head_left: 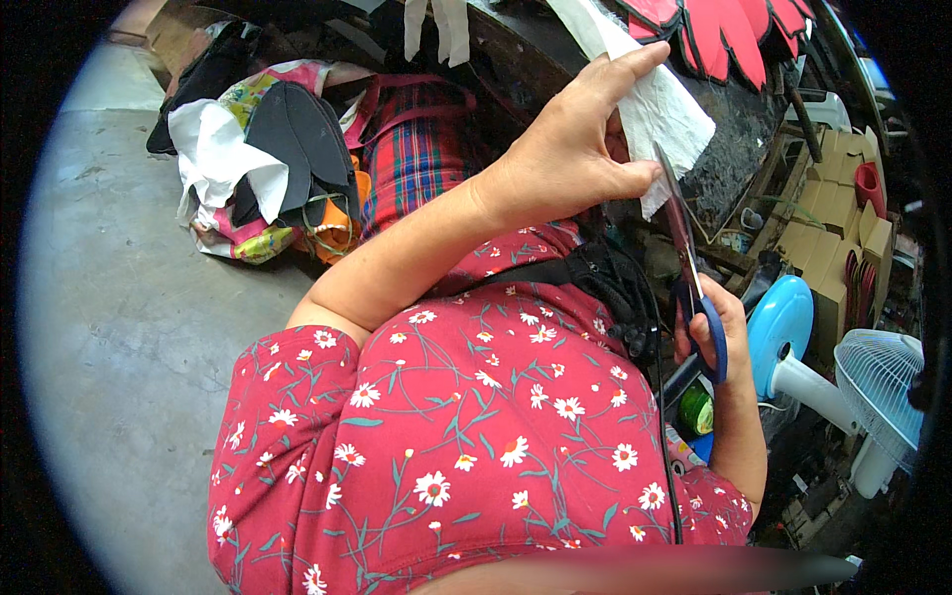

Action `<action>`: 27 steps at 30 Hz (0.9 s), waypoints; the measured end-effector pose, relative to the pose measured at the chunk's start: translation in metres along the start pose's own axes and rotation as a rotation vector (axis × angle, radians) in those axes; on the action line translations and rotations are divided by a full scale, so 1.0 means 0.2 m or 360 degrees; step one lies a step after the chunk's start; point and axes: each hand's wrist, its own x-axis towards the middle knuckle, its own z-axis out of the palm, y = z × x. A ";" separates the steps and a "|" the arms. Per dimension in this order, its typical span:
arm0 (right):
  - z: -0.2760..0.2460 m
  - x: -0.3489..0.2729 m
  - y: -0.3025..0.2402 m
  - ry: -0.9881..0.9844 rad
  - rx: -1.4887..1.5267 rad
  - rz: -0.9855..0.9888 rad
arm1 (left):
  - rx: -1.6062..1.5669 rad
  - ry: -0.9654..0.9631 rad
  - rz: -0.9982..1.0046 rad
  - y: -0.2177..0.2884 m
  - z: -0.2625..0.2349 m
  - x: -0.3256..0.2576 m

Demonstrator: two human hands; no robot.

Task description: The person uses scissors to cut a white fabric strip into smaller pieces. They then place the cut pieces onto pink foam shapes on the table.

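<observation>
My left hand (pixel 570 139) reaches across in front of me and grips a thin, wrinkled white sheet (pixel 669 124) between thumb and fingers. The sheet narrows into a long strip running up past the top edge of the view. Lower and to the right, my right hand (pixel 729 322) is closed on a pair of scissors with dark blue handles (pixel 711 332). Their blades (pixel 677 218) point up, with the tips by the lower edge of the sheet. Whether the blades are parted is hard to make out.
Red pieces with black edging (pixel 729 35) lie on the dark worktop (pixel 729 149). At left, a bag holds black pieces (pixel 297 139) and crumpled white material (pixel 218 159). Two fans, one blue (pixel 783 322) and one white (pixel 878 387), stand right beside cardboard boxes (pixel 828 188).
</observation>
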 end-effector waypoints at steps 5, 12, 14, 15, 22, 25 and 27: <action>0.04 0.01 0.04 0.0030 0.0068 -0.0070 | 0.0067 -0.0074 0.0165 -0.04 0.05 -0.01; 0.04 -0.02 0.04 0.0002 0.0268 0.0033 | -0.0187 -0.0079 -0.0034 -0.04 0.07 -0.03; 0.04 -0.03 0.05 0.0021 0.0253 0.0050 | -0.0291 -0.0039 -0.0052 -0.03 0.05 -0.01; 0.04 -0.03 0.05 0.0043 0.0219 0.0067 | -0.0357 -0.0057 -0.0109 -0.02 0.03 -0.01; 0.06 0.00 0.06 -0.0013 0.0287 -0.0027 | -0.0191 -0.0070 -0.0225 0.03 0.05 -0.02; 0.08 0.01 0.04 0.0013 0.0280 -0.0106 | -0.0138 -0.0116 -0.0127 0.04 0.06 -0.02; 0.08 -0.01 0.01 0.0055 0.0151 0.0015 | -0.0111 -0.0136 -0.0166 0.04 0.05 -0.02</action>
